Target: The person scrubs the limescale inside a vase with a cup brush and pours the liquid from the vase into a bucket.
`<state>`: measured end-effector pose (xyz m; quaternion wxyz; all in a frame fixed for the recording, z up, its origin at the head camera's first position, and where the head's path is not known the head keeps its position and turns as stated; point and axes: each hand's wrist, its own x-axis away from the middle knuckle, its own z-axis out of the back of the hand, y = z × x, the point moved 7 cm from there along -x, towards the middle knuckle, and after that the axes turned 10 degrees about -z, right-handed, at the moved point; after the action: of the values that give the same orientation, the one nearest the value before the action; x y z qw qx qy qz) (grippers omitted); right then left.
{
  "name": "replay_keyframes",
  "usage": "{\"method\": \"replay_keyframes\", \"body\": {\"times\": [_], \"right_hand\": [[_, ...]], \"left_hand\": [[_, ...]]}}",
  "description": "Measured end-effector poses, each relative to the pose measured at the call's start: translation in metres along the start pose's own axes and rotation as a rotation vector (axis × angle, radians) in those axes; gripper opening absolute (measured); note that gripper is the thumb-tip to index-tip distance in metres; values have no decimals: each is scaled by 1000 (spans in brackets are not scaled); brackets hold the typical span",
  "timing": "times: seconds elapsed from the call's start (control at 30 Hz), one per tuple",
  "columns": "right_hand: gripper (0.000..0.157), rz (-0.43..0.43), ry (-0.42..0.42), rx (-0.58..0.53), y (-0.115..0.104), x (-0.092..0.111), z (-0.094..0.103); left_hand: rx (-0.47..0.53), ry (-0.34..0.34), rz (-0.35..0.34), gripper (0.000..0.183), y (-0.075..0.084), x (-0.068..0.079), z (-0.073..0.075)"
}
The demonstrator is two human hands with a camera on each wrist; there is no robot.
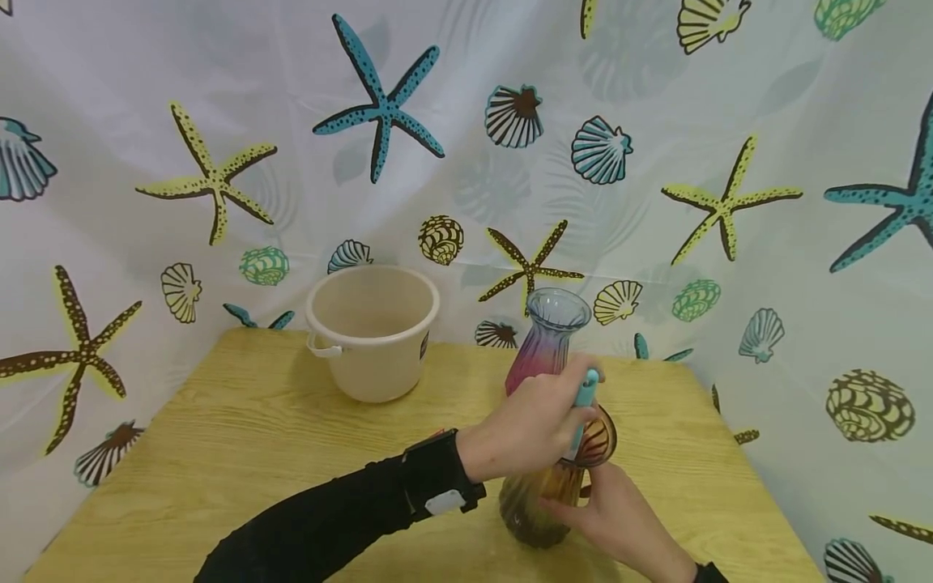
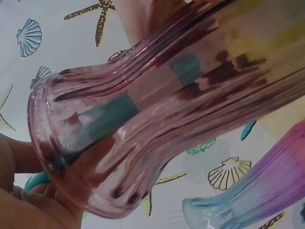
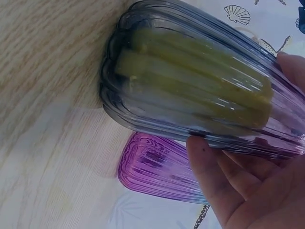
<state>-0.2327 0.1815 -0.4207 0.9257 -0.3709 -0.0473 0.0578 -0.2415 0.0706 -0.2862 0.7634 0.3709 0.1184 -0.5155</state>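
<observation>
A ribbed glass vase (image 1: 530, 506), smoky at the base and pinkish-amber toward its mouth, leans on the table. My right hand (image 1: 628, 520) grips its side, with thumb and fingers on opposite sides of the glass. Over the mouth, my left hand (image 1: 521, 425) holds the teal handle (image 1: 585, 390) of a sponge brush. That handle runs down inside the neck, seen through the glass in the left wrist view. Deep in the vase, the right wrist view has the yellow sponge head (image 3: 200, 81). Parts of the left fingers are hidden behind the handle and rim.
Just behind the held vase stands a second glass vase (image 1: 535, 356), pink below and blue at its flared top. A cream bucket (image 1: 375, 368) with a handle sits at the back left of the wooden table (image 1: 291, 453). A shell-and-starfish curtain (image 1: 466, 186) surrounds the table.
</observation>
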Motion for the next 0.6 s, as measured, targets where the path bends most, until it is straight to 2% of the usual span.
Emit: {"method": "replay_keyframes", "body": {"times": [0.13, 0.37, 0.47, 0.6], "right_hand": [[76, 23, -4, -3, -1, 0, 1], [78, 20, -4, 3, -1, 0, 2], [79, 7, 2, 8, -1, -1, 3], [81, -3, 8, 12, 0, -2, 3]], "left_hand": [[-23, -68, 10, 30, 4, 0, 1], [-173, -176, 2, 26, 13, 1, 7], [-190, -181, 1, 25, 15, 2, 7], [-160, -112, -7, 23, 11, 3, 9]]}}
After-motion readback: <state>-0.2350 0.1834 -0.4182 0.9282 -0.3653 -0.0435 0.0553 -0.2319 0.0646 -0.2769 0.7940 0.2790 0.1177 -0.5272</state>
